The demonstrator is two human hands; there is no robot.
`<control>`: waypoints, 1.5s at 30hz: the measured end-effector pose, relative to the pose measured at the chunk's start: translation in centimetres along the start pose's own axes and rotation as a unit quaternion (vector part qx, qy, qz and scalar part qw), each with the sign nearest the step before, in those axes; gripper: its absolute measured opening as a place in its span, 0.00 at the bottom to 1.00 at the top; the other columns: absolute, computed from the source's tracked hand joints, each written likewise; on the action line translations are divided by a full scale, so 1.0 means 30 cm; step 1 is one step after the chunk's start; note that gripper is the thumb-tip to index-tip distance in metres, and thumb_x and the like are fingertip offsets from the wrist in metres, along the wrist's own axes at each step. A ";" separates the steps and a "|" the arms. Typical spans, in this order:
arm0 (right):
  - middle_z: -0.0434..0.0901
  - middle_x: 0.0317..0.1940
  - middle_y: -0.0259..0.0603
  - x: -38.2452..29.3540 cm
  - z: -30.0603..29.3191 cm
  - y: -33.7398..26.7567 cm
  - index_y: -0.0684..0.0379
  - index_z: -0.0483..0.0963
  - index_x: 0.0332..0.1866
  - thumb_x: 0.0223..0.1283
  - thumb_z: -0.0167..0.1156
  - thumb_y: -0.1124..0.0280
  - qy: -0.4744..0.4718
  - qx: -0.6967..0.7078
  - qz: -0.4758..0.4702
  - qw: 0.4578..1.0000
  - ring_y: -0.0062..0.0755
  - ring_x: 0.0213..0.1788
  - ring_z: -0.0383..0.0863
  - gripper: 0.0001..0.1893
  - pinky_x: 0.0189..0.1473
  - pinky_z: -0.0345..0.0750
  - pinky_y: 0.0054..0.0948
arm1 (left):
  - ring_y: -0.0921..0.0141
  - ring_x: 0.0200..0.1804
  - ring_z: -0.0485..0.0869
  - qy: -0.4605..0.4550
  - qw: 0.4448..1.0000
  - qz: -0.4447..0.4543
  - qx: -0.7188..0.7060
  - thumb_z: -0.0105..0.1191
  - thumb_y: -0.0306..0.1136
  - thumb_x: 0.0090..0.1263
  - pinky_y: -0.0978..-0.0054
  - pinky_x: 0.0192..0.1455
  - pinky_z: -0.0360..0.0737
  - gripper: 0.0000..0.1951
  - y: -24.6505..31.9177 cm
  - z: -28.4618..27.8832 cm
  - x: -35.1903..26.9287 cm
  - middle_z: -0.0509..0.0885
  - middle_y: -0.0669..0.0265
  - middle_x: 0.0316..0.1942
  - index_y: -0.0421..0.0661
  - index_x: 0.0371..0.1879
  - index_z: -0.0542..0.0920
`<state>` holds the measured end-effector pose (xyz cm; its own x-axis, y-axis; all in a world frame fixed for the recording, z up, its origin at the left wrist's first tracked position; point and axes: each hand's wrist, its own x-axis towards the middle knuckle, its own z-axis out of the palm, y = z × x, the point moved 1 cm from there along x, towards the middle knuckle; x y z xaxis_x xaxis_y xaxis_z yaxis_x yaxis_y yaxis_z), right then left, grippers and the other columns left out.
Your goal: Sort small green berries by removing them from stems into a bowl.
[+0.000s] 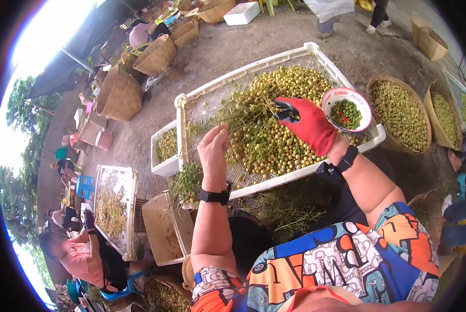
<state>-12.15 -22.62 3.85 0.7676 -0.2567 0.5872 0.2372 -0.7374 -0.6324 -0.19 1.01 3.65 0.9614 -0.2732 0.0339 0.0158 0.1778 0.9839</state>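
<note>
Before me a white plastic mesh tray (279,190) holds a heap of small round yellow-green fruits (291,82). Thin green stalks (252,130) lie tangled over the heap's left part. My left hand (214,150) is bare, its thumb and fingers drawn together above the stalks; whether a stalk is between the fingertips is unclear. My right hand (309,123) wears a red glove with black fingertips. Its fingers curl over the heap, with yellow-green showing between them, held or lying behind. Beside it, a white enamel bowl (363,100) of green and a few orange-red fruits rests on the tray's right side.
Fruit-filled wicker baskets (402,150) stand at right. On the left are a white foam box (166,169), an open bin (158,230) and a stalk bundle (186,181). A seated co-worker (86,253) handles another fruit tray (132,195). Stripped stalks (291,212) lie below my tray.
</note>
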 end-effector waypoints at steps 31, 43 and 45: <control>0.84 0.42 0.46 -0.039 0.064 -0.024 0.60 0.75 0.56 0.55 0.69 0.66 -0.091 0.190 0.114 0.971 0.28 0.43 0.84 0.23 0.47 0.79 0.26 | 0.80 0.33 0.80 -0.194 0.968 -0.019 0.156 0.60 0.18 0.56 0.81 0.36 0.78 0.16 -0.031 0.102 -0.087 0.84 0.69 0.30 0.38 0.45 0.80; 0.85 0.43 0.41 -0.008 0.066 -0.026 0.58 0.77 0.54 0.55 0.67 0.72 -0.031 0.246 0.143 0.958 0.23 0.44 0.83 0.19 0.48 0.77 0.24 | 0.78 0.21 0.70 -0.122 0.982 -0.101 -0.101 0.54 0.28 0.67 0.80 0.23 0.64 0.03 -0.011 0.076 -0.049 0.75 0.72 0.22 0.43 0.34 0.79; 0.85 0.42 0.38 -0.009 0.065 -0.002 0.61 0.78 0.52 0.57 0.66 0.72 -0.017 0.293 0.168 0.941 0.21 0.43 0.82 0.17 0.48 0.77 0.22 | 0.77 0.22 0.70 -0.130 0.975 -0.099 -0.153 0.54 0.27 0.67 0.78 0.26 0.66 0.02 -0.025 0.056 -0.044 0.76 0.71 0.25 0.44 0.33 0.78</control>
<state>-11.21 -21.28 2.75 0.8737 -0.3871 0.2945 0.2579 -0.1447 -0.9553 -1.94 -0.35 3.17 0.8298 -0.5539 -0.0685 0.3127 0.3597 0.8791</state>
